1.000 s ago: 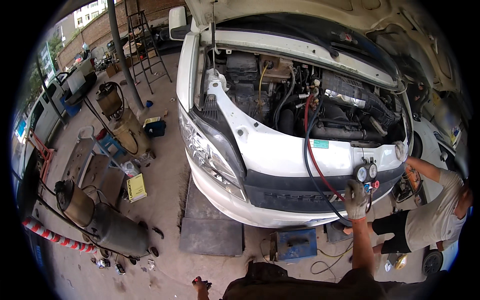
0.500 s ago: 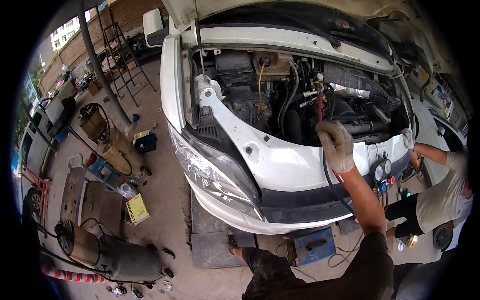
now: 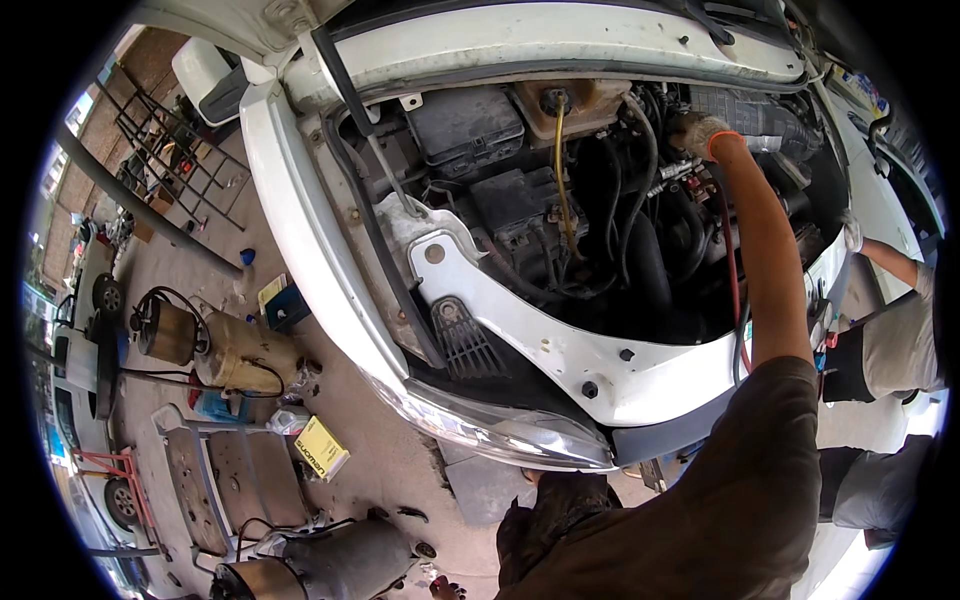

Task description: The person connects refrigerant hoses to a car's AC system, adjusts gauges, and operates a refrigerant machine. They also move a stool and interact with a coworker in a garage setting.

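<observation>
My right hand (image 3: 700,135), in a soiled light work glove with an orange cuff, reaches into the engine bay of a white vehicle. Its fingers curl down among hoses and pipes beside the black ribbed air duct (image 3: 780,128); what they grip is hidden. Just below the hand are metal hose fittings (image 3: 672,172), and a red hose (image 3: 728,250) runs down from near them, partly behind my forearm. Left of the hand stands a brownish coolant tank (image 3: 590,112) with a yellow tube (image 3: 560,170) hanging from its cap. My left hand is outside the picture.
A prop rod (image 3: 385,170) stands at the bay's left. The white front panel (image 3: 660,375) lies under my arm. At right, another person's gloved hand (image 3: 851,232) rests on the vehicle's edge. Metal tanks (image 3: 245,345) and a yellow box (image 3: 322,450) are on the floor at left.
My right hand has moved from above the front panel, by the red hose, forward and deeper into the engine bay. The view has shifted closer over the engine.
</observation>
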A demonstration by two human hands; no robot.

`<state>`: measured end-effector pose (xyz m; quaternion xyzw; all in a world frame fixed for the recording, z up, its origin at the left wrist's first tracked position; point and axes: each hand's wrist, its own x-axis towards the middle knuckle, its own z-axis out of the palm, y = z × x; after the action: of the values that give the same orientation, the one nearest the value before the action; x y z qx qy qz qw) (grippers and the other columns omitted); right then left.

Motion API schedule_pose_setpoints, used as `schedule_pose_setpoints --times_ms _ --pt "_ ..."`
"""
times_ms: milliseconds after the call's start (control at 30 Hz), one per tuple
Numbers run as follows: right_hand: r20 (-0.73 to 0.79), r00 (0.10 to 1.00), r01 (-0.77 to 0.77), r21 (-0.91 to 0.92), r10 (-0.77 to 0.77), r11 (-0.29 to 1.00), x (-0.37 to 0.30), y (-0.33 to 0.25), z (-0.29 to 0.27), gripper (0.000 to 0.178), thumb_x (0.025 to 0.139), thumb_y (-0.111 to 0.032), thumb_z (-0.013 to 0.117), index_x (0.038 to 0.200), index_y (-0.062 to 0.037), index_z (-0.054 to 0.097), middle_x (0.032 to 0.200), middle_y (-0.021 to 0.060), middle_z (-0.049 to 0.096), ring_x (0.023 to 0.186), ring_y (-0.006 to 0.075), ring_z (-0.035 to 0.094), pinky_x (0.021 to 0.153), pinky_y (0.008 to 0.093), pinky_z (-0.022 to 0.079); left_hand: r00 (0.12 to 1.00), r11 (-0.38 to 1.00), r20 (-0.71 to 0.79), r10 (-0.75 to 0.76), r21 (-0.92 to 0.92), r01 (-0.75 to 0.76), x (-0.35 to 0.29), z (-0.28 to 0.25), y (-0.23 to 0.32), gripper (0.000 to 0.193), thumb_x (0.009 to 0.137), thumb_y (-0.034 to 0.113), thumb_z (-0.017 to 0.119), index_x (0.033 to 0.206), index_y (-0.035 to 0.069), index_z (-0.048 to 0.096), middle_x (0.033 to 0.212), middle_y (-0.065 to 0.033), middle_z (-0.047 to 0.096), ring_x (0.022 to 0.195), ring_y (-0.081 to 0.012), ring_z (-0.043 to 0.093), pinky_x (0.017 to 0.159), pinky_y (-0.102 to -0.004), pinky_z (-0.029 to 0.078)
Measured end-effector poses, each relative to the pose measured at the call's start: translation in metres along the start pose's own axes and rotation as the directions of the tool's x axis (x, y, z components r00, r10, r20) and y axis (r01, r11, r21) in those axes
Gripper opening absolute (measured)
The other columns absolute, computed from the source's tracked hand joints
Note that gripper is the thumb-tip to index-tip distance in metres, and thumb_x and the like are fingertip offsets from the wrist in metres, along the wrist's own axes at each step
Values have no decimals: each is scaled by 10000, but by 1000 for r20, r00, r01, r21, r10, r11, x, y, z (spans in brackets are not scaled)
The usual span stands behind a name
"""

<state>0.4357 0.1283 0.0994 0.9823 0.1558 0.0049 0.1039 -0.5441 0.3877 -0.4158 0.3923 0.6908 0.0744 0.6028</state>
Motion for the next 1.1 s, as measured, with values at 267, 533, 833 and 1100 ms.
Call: schedule_pose_setpoints --times_ms 267,533,833,1100 --pt "-150 978 -172 -174 146 970 -9 -32 7 309 798 -330 521 927 -96 676 1012 130 635 980 262 595 829 374 452 999 996 -39 3 91 1 -26 92 163 252 801 193 571 1038 139 503 701 -67 572 512 -190 534 391 -311 406" --pt "-162 970 -129 280 180 951 -16 103 100 365 831 -349 509 1035 -63 609 962 158 630 926 312 595 788 390 465 980 958 -67 186 235 -166 -23 132 237 205 758 158 606 923 67 526 768 -61 570 638 -183 559 509 -362 482" --pt "329 939 -102 540 -99 836 2 66 199 337 834 -206 572 1115 -19 579 946 78 630 857 182 600 738 317 480 986 958 -168 14 285 35 -32 141 264 450 739 285 628 1128 92 507 664 -90 584 478 -191 550 367 -334 416" --pt "324 945 -126 487 -45 864 18 83 210 344 840 -205 572 1125 -14 571 960 69 624 862 168 592 740 305 479 914 926 -338 225 367 -92 -61 139 269 400 691 311 669 969 38 583 842 -142 624 793 -251 603 726 -366 464"
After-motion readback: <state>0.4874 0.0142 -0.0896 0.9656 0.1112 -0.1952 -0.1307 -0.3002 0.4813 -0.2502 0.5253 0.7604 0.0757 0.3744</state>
